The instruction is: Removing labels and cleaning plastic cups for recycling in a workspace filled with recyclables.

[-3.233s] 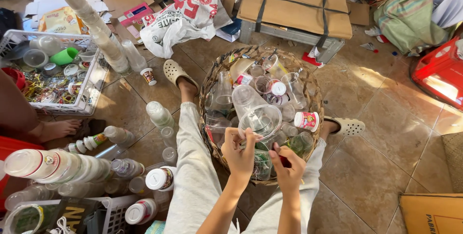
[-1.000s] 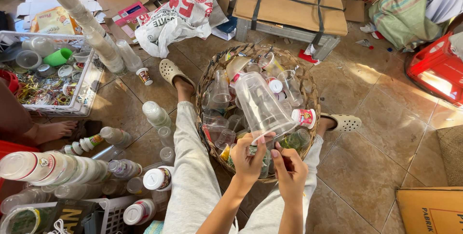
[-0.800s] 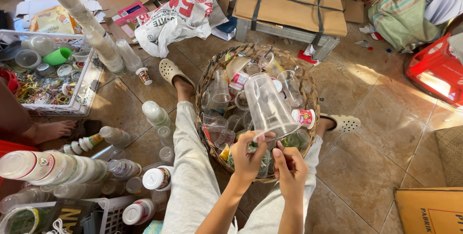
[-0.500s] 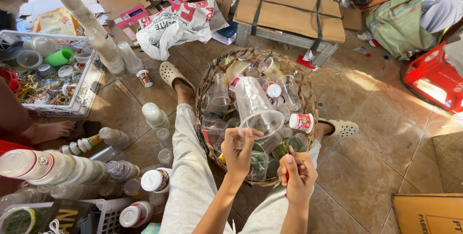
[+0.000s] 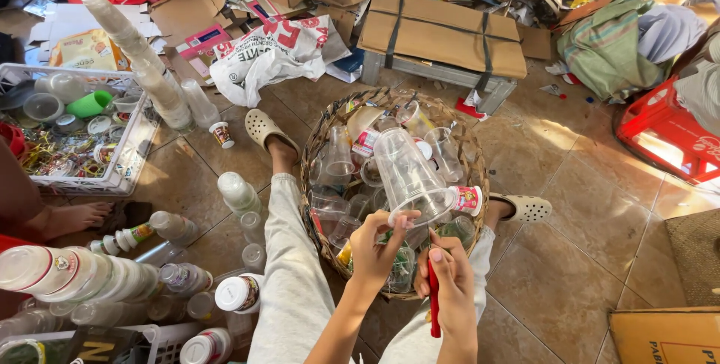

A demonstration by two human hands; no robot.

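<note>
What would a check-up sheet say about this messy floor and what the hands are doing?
Surface: brown tiled floor, sunlit at the right.
Job's things: clear plastic cup held mouth-down over a round woven basket full of clear cups; thin red tool, kind unclear.
Clutter: tall cup stack, white crate of lids and bits, loose bottles and stacked cups at the left.
Hands: left hand grips the cup's rim; right hand holds the red tool just below it.
Cables: nothing seen.
Surroundings: strapped flat cardboard bundle, white sack, red crate, another person's bare foot at the left.
</note>
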